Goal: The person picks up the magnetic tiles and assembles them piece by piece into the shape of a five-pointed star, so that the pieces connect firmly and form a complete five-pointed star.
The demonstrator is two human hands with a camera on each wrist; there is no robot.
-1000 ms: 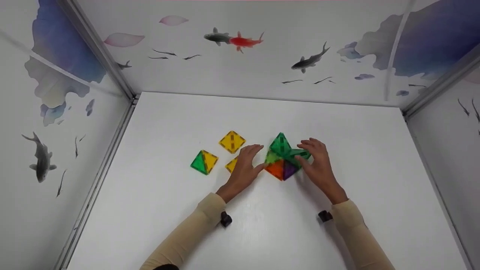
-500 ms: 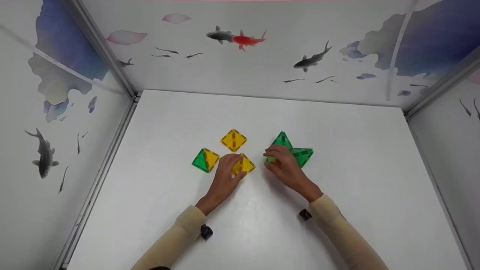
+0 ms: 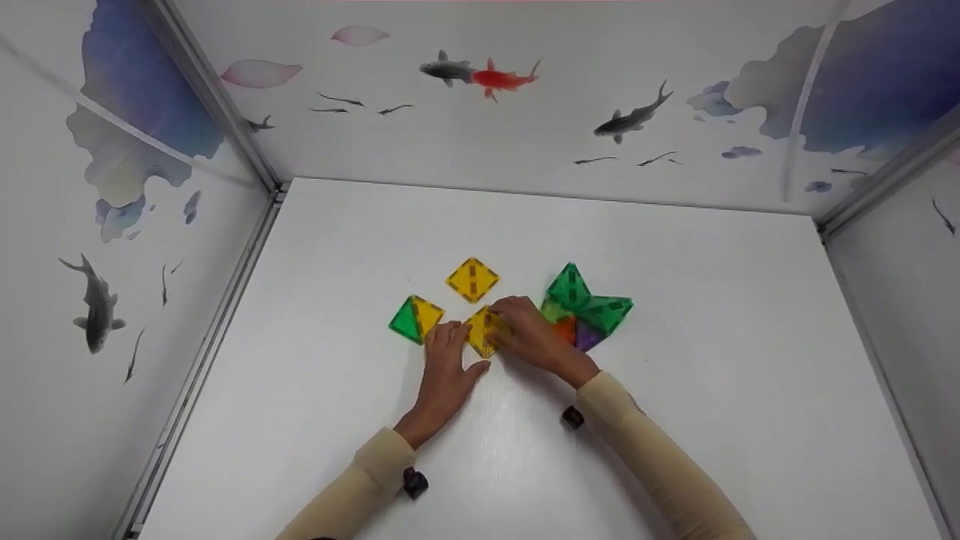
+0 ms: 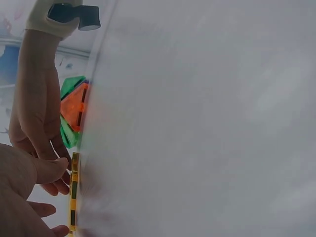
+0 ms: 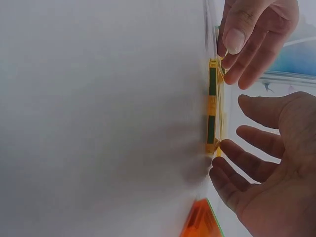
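Note:
A diamond of yellow translucent magnetic tiles [image 3: 480, 334] lies flat on the table between both hands. My left hand [image 3: 444, 379] is at its left side, fingertips at the edge and thumb spread apart near its front corner. My right hand [image 3: 534, 337] reaches over its right side, with fingertips at the tile's edge. The right wrist view shows this hand's fingers [image 5: 247, 160] loosely extended beside the yellow edge, thumb apart. Right of the hands stands a raised cluster of green tiles [image 3: 570, 289] with an orange tile [image 4: 75, 106] and a purple tile [image 3: 589, 337], partly hidden.
A second yellow diamond [image 3: 472, 280] lies farther back. At the left is a green-and-yellow diamond [image 3: 416, 319]. White panels [image 3: 525, 157] with painted fish border the white table [image 3: 360, 225] at the back and sides.
My right hand has moved left from the green cluster to the yellow diamond. My left hand has shifted left and forward from beside the cluster to the diamond's left edge.

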